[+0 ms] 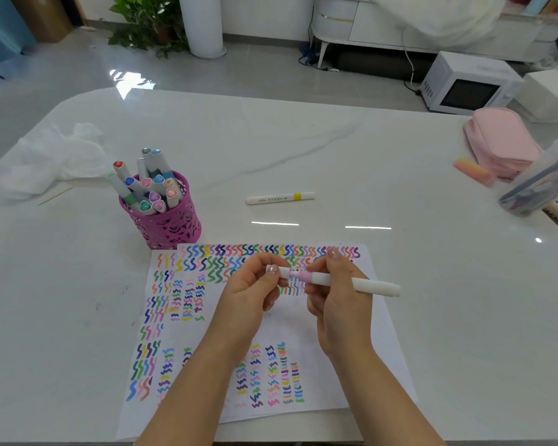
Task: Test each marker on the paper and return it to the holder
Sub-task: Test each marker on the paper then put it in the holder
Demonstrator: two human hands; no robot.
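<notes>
The paper [351, 349] is largely filled, 1 yellow marker [281, 197] is found outside the holder [161, 226], and 1 pink marker [335, 280] is gripped by left hand [252, 291] and right hand [332, 294].

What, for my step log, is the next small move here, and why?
Probably pull the cap free: the left hand pinches the cap, the right hand grips the marker above the paper, and the cap looks only partly off.
</notes>
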